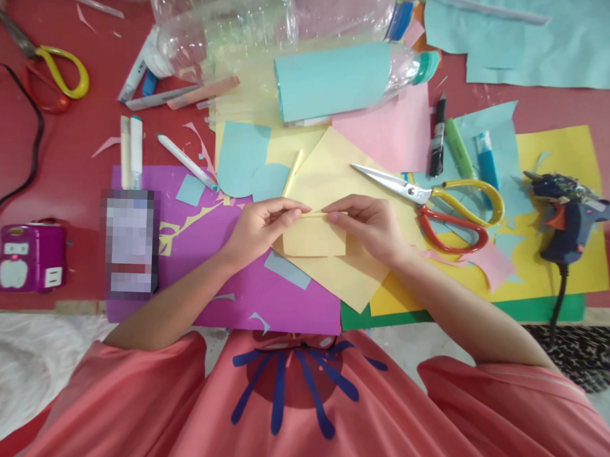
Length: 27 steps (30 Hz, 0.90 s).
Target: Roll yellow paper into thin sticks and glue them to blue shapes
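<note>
Between my two hands is a small cream paper piece [315, 237], its top edge narrowly folded or rolled. My left hand [265, 224] pinches the left end of that edge, and my right hand [368, 224] pinches the right end. Beneath it lies a larger cream sheet [332, 163], turned at an angle. A thin rolled yellow paper tube [293, 173] rests just beyond my left fingers. Scissors [426, 199] with yellow and red handles lie to the right of my right hand, blades partly apart.
A plastic bottle [335, 79] wrapped in blue paper lies at the back. On the right, a glue gun [568, 218] sits on yellow paper. A phone [130, 242] and a purple box-shaped device [31, 257] are at left. Purple paper [208, 278], markers and scraps surround the hands.
</note>
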Motion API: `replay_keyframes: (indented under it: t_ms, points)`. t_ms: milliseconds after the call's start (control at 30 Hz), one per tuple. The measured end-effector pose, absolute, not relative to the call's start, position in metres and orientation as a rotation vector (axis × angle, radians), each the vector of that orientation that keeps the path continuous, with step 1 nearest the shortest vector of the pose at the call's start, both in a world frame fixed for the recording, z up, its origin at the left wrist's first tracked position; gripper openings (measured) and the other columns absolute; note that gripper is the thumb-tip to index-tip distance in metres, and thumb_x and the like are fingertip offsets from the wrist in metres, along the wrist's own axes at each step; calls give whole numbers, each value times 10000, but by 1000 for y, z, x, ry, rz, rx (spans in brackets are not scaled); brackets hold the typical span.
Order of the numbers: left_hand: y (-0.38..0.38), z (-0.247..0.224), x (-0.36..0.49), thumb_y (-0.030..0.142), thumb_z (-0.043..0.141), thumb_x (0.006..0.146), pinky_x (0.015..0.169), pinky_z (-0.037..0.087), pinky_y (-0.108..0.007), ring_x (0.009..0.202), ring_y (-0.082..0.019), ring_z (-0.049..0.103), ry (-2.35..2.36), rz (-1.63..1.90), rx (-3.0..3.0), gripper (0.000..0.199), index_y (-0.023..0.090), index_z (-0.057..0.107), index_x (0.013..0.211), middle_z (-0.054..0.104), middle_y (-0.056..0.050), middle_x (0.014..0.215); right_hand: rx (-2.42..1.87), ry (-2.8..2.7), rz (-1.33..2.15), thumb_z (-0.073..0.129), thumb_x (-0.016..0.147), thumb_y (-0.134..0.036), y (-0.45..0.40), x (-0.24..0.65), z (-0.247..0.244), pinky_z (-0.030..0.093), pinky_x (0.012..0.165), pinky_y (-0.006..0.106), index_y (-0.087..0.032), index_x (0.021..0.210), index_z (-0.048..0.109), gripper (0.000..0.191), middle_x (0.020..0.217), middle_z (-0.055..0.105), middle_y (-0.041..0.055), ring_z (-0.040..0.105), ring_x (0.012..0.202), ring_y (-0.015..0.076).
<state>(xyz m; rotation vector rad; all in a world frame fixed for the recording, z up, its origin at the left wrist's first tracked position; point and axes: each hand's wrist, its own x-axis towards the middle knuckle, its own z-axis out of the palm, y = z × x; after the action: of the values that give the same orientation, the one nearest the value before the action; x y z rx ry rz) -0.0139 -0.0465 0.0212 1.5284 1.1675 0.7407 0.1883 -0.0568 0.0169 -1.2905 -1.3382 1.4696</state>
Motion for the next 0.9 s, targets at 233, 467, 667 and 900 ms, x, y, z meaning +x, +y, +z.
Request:
replay_keyframes:
  t_ms: [233,467,667,900]
  points:
    - [-47,23,-12,329,625,811,727,544,-229,829,-142,683,1194,757,1461,194,187,724,897,747,-36,909,-1271,-1332,1447,698,714,-251,-56,187,17,451,553,236,-176,769,726,97,713,677,13,577,621,92]
    - [-48,22,-12,323,658,785,782,558,-242,889,-145,686,1190,785,1431,177,200,675,912,736,-38,960,-1284,-1357,1439,689,730,-279,-56,188,15,369,493,219,-168,805,701,135,680,623,-5,499,558,66]
    - [-49,19,-15,387,622,831,791,554,-238,919,-141,684,1232,765,1563,253,196,631,997,716,-52,992,-1323,-1325,1484,685,746,-340,-57,188,16,387,515,231,-165,800,672,184,675,621,0,529,592,84]
    - [-47,23,-16,426,573,851,581,488,-211,698,-123,642,1260,704,1566,287,200,707,966,730,-24,823,-1328,-1314,1411,680,731,-283,-56,189,21,374,507,238,-162,751,678,122,658,631,5,521,576,82]
